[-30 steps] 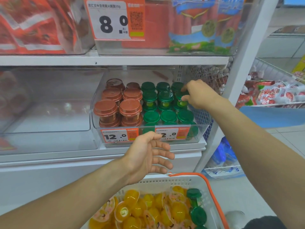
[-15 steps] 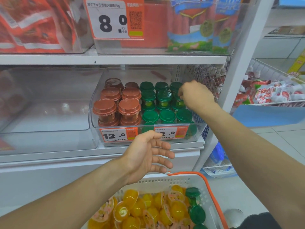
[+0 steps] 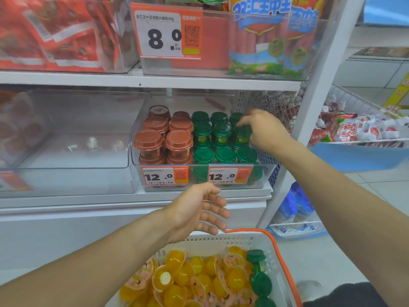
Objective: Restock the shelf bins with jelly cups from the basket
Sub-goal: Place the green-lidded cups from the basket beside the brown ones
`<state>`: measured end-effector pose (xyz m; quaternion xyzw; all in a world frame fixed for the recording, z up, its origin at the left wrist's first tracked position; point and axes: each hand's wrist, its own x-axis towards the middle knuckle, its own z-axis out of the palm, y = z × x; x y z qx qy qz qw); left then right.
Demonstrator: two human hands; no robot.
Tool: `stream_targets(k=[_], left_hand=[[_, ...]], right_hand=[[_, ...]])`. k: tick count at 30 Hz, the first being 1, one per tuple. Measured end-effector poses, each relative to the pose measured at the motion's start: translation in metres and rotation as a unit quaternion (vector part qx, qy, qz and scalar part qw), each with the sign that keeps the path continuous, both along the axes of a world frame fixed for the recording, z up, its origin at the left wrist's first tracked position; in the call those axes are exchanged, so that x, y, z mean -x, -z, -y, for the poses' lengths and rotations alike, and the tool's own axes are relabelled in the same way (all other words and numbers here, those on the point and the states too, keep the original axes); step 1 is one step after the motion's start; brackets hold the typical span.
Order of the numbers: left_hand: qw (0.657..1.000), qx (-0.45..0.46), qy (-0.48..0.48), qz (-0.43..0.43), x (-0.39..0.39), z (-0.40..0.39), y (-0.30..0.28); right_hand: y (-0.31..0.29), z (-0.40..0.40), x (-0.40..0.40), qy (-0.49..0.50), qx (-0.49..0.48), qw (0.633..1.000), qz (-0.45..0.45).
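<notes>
A clear shelf bin [image 3: 263, 173] holds stacked red-lidded jelly cups [image 3: 148, 140] on its left and green-lidded jelly cups [image 3: 223, 131] on its right. My right hand [image 3: 263, 129] reaches into the bin's right side, fingers curled round a green-lidded cup [image 3: 242, 135] on the upper layer. My left hand [image 3: 199, 209] hovers open, holding nothing, below the bin and above the basket. The white basket with an orange rim [image 3: 281, 251] sits at the bottom, filled with several orange jelly cups [image 3: 234, 280] and a few green-lidded cups [image 3: 261, 284].
An empty clear bin [image 3: 73, 173] stands left of the filled one. The shelf above [image 3: 155, 79] carries red snack packs and sausage packs behind an "8.0" price tag. A white upright post [image 3: 309, 107] and wire baskets of packets [image 3: 365, 129] lie to the right.
My right hand has shifted slightly left and back over the green cups, staying on the same cup. The left hand stays open in place.
</notes>
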<state>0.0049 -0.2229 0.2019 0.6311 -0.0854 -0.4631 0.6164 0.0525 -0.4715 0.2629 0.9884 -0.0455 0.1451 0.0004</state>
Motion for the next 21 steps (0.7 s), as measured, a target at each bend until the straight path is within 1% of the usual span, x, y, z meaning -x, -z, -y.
stream_targets(k=[3,4,5,6,7,8,9,10,12,14,16,17,19,20,21], left_hand=[[0.996,-0.073,0.015,0.053,-0.001,-0.002,0.011],[0.989,-0.108,0.029,0.096,-0.003,-0.002,0.017],[0.971,-0.158,0.062,0.166,-0.006,-0.003,0.027],[0.938,-0.217,0.108,0.249,-0.01,-0.004,0.037],[0.891,-0.277,0.155,0.324,-0.014,-0.008,0.05],[0.843,-0.331,0.195,0.377,-0.017,-0.012,0.063],[0.805,-0.376,0.221,0.402,-0.019,-0.019,0.078],[0.782,-0.414,0.23,0.405,-0.022,-0.026,0.096],[0.753,-0.482,0.207,0.397,-0.018,-0.045,0.136],[0.747,-0.527,0.17,0.368,-0.006,-0.068,0.174],[0.75,-0.538,0.169,0.345,0.016,-0.089,0.204],[0.744,-0.543,0.175,0.349,0.027,-0.097,0.215],[0.718,-0.557,0.186,0.373,0.042,-0.104,0.228],[0.721,-0.559,0.184,0.366,0.046,-0.105,0.232],[0.735,-0.553,0.189,0.345,0.05,-0.106,0.236]], right_hand=[[-0.002,-0.001,0.019,-0.076,-0.029,0.989,0.12],[-0.001,-0.005,0.026,-0.108,-0.043,0.979,0.166],[0.001,-0.012,0.034,-0.139,-0.061,0.967,0.204],[0.006,-0.023,0.044,-0.169,-0.077,0.956,0.228],[0.014,-0.036,0.053,-0.199,-0.083,0.949,0.23],[0.025,-0.052,0.063,-0.231,-0.081,0.946,0.214],[0.04,-0.067,0.072,-0.264,-0.078,0.945,0.177],[0.059,-0.082,0.079,-0.294,-0.079,0.944,0.127],[0.102,-0.108,0.094,-0.322,-0.089,0.942,-0.003],[0.147,-0.128,0.106,-0.305,-0.083,0.935,-0.162],[0.188,-0.144,0.12,-0.266,-0.089,0.916,-0.287],[0.207,-0.148,0.126,-0.237,-0.104,0.907,-0.333],[0.237,-0.154,0.14,-0.188,-0.157,0.884,-0.398],[0.25,-0.155,0.147,-0.171,-0.19,0.871,-0.42],[0.261,-0.156,0.155,-0.158,-0.215,0.856,-0.443]])
